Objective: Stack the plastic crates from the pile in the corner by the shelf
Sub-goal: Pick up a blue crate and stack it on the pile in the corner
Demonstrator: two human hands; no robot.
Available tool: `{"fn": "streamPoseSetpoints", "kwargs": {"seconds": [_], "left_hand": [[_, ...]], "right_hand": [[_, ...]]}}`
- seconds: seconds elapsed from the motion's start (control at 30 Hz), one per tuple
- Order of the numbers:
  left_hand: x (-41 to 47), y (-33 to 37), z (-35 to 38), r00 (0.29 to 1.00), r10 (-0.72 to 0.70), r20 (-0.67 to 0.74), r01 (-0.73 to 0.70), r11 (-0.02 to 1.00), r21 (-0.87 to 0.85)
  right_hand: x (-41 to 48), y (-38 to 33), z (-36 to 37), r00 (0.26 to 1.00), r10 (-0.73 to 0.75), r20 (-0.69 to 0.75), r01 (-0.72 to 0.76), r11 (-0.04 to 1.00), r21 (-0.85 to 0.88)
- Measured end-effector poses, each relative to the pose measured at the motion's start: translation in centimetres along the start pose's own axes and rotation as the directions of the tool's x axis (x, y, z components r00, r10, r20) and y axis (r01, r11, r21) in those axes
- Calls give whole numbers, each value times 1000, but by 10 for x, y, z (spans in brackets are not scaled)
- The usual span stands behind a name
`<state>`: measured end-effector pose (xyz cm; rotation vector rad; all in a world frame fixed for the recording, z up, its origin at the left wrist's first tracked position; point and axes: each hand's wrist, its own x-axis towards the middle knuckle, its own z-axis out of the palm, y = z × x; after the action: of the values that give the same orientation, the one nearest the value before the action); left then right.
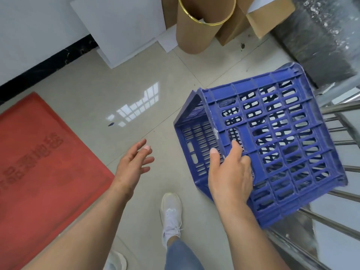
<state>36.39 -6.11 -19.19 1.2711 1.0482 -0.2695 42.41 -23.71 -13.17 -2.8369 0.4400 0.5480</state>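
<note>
Both forearms enter from 6 o'clock, above a white shoe (171, 209) on the tiled floor. Nearer the load is the right hand (229, 172), which grips the blue plastic crate (282, 133) at its near corner: the thumb lies on the inner side of a slotted wall and the fingers curl over onto the gridded base. At 9 o'clock from it the left hand (134, 162) hangs free, fingers spread and relaxed, touching nothing, well apart from the crate.

Seen from the right hand, the crate spreads toward 2 o'clock. It is tipped on its side, with the open mouth facing 9 o'clock, toward the free hand, and the base turned up at the camera. It looks nearly square, so the mouth-to-base line, 9 to 3 o'clock, is what counts. I judge that the left hand must cross to the mouth rim to share the weight before stacking.

Its far side overlaps the steel shelf rails (341, 191); whether it rests on them I cannot tell.
</note>
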Motion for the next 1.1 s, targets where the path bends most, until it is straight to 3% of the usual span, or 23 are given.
{"fn": "streamPoseSetpoints", "kwargs": {"seconds": [0.23, 0.47, 0.67, 0.8, 0.93, 1.1], "left_hand": [[17, -27, -2, 1000, -9, 18, 9, 999, 37], [15, -25, -26, 999, 19, -36, -16, 996, 89], [11, -25, -62, 970, -66, -233, 101, 985, 142], [16, -40, -106, 895, -231, -381, 244, 970, -15], [25, -51, -144, 858, -296, -421, 208, 948, -242], [15, -38, -167, 845, -257, -469, 148, 955, -255]], "right_hand": [[4, -1, -1, 996, -70, -61, 73, 996, 42], [5, -3, -50, 994, -101, -48, 107, 983, 149], [-5, -15, -109, 976, -215, 25, 199, 938, 284], [-6, -25, -140, 957, -289, 26, 247, 857, 453], [-9, -38, -150, 939, -339, 55, 253, 790, 558], [-5, -55, -139, 935, -353, -8, 306, 799, 518]]}}
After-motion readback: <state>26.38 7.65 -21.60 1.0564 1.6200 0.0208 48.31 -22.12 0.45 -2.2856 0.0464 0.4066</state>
